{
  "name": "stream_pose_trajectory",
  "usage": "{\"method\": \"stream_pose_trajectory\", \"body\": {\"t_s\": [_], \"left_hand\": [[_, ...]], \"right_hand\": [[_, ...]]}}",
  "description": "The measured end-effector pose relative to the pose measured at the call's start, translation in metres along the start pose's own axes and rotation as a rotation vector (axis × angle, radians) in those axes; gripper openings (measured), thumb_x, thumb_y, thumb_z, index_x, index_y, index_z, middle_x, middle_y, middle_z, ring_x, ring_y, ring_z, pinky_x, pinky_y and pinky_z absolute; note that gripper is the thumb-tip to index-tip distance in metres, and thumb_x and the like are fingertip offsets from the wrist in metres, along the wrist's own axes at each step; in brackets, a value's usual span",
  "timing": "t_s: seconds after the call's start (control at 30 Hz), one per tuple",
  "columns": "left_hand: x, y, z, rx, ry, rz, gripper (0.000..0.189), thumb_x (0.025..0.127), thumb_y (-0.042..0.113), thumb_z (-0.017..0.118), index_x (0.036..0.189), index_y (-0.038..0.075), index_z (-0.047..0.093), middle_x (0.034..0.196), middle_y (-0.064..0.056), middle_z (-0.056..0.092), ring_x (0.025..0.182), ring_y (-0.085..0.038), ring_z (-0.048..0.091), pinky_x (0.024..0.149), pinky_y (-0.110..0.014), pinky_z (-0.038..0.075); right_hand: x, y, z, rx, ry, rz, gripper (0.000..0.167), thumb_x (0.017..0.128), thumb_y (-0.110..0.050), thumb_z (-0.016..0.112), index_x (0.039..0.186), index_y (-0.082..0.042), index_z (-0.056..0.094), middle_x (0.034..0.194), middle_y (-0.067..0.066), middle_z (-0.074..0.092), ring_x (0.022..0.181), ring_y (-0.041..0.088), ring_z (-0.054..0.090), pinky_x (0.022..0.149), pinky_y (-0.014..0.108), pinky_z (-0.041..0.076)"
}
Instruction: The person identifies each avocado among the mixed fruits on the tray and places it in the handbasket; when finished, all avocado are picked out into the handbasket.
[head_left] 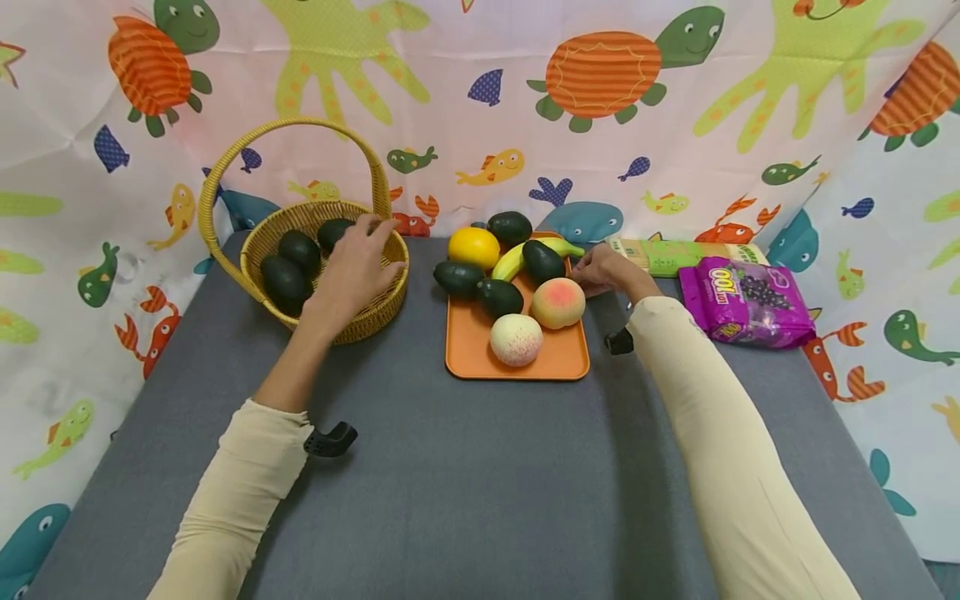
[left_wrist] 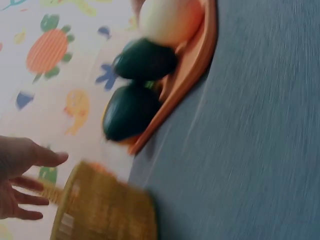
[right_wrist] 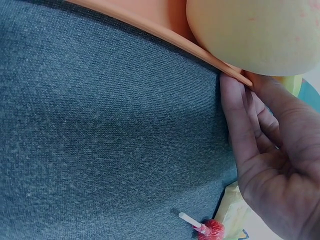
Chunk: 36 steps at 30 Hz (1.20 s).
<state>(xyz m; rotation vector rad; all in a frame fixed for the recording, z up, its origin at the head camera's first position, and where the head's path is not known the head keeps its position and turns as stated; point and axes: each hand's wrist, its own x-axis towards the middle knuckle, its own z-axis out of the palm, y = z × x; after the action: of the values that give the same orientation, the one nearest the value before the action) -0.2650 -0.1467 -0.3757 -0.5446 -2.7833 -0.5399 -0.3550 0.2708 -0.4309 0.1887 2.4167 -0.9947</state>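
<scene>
My left hand [head_left: 356, 258] is over the yellow wicker basket [head_left: 382, 312], fingers apart and holding nothing; the left wrist view shows the spread fingers beside the basket's rim. Dark green avocados [head_left: 285, 283] lie inside the basket, partly behind the hand. My right hand [head_left: 603, 271] pinches the right edge of an orange tray [head_left: 517, 367] between thumb and fingers, clearly seen in the right wrist view. On the tray are two peaches [head_left: 558, 303], a banana [head_left: 508, 265], a yellow round fruit [head_left: 473, 248] and several avocados [head_left: 500, 297], some at its left and far edges.
A purple grape-printed bag [head_left: 750, 304] lies right of the tray, before a long green and beige packet [head_left: 682, 257]. A red-wrapped lollipop [right_wrist: 212, 230] shows in the right wrist view. A sea-animal curtain [head_left: 480, 108] hangs behind the grey table [head_left: 465, 492].
</scene>
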Motion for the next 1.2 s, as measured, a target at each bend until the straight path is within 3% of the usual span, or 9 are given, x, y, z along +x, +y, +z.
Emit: {"method": "stream_pose_trajectory", "body": {"t_s": [0.13, 0.3, 0.47, 0.6, 0.73, 0.83, 1.0, 1.2], "left_hand": [[0.012, 0.027, 0.020, -0.019, -0.054, 0.141, 0.061, 0.093, 0.022, 0.080, 0.147, 0.007, 0.056, 0.141, -0.023, 0.057, 0.121, -0.042, 0.061, 0.107, -0.057, 0.050], [0.023, 0.055, 0.039, -0.044, -0.170, 0.213, 0.065, 0.094, 0.025, 0.080, 0.151, 0.011, 0.054, 0.147, -0.020, 0.055, 0.125, -0.039, 0.061, 0.111, -0.056, 0.049], [0.031, 0.075, 0.052, -0.087, -0.330, 0.276, 0.079, 0.089, 0.020, 0.085, 0.158, 0.019, 0.046, 0.158, -0.020, 0.046, 0.141, -0.039, 0.053, 0.117, -0.055, 0.046], [0.036, 0.084, 0.062, -0.063, -0.403, 0.381, 0.084, 0.085, 0.015, 0.087, 0.158, 0.017, 0.046, 0.164, -0.018, 0.042, 0.151, -0.034, 0.044, 0.124, -0.050, 0.039], [0.036, 0.091, 0.073, -0.027, -0.408, 0.467, 0.077, 0.085, 0.010, 0.086, 0.155, 0.015, 0.052, 0.163, -0.013, 0.046, 0.153, -0.031, 0.042, 0.126, -0.050, 0.037], [0.034, 0.094, 0.080, -0.022, -0.388, 0.484, 0.065, 0.090, 0.004, 0.079, 0.151, 0.016, 0.057, 0.157, -0.011, 0.054, 0.147, -0.030, 0.049, 0.122, -0.051, 0.041], [0.032, 0.098, 0.089, -0.027, -0.351, 0.474, 0.052, 0.095, -0.003, 0.072, 0.142, 0.018, 0.065, 0.141, -0.009, 0.064, 0.130, -0.030, 0.059, 0.114, -0.048, 0.048], [0.030, 0.099, 0.083, -0.035, -0.286, 0.431, 0.048, 0.093, 0.011, 0.078, 0.140, 0.015, 0.066, 0.141, -0.012, 0.063, 0.128, -0.032, 0.059, 0.113, -0.048, 0.048]], "right_hand": [[0.001, -0.001, 0.000, 0.026, 0.002, 0.010, 0.029, 0.099, -0.015, 0.070, 0.118, 0.007, 0.070, 0.082, 0.004, 0.074, 0.071, 0.012, 0.074, 0.079, 0.036, 0.065], [-0.003, -0.002, 0.001, 0.015, -0.003, 0.004, 0.029, 0.100, -0.017, 0.070, 0.117, 0.006, 0.070, 0.085, 0.005, 0.075, 0.072, 0.012, 0.074, 0.082, 0.037, 0.065], [-0.003, -0.003, 0.002, 0.001, 0.005, 0.006, 0.027, 0.100, -0.019, 0.070, 0.112, 0.005, 0.072, 0.079, 0.002, 0.074, 0.070, 0.012, 0.074, 0.082, 0.036, 0.065], [0.000, -0.003, 0.000, 0.026, 0.021, 0.022, 0.022, 0.098, -0.016, 0.072, 0.108, 0.004, 0.073, 0.075, 0.003, 0.074, 0.068, 0.013, 0.075, 0.077, 0.035, 0.065], [0.000, -0.002, 0.000, 0.038, 0.023, 0.021, 0.020, 0.097, -0.016, 0.073, 0.107, 0.002, 0.074, 0.077, 0.003, 0.075, 0.070, 0.013, 0.076, 0.076, 0.035, 0.065], [0.001, -0.003, 0.001, 0.016, 0.023, 0.018, 0.022, 0.098, -0.018, 0.072, 0.107, 0.002, 0.076, 0.079, 0.002, 0.075, 0.071, 0.012, 0.076, 0.076, 0.034, 0.065], [-0.002, -0.004, 0.001, 0.040, 0.020, 0.026, 0.028, 0.098, -0.015, 0.071, 0.118, 0.005, 0.072, 0.079, 0.002, 0.075, 0.070, 0.012, 0.075, 0.082, 0.039, 0.065], [-0.004, -0.005, 0.001, 0.054, 0.022, 0.028, 0.034, 0.098, -0.016, 0.072, 0.125, 0.006, 0.069, 0.083, 0.004, 0.076, 0.071, 0.012, 0.075, 0.082, 0.040, 0.065]]}}
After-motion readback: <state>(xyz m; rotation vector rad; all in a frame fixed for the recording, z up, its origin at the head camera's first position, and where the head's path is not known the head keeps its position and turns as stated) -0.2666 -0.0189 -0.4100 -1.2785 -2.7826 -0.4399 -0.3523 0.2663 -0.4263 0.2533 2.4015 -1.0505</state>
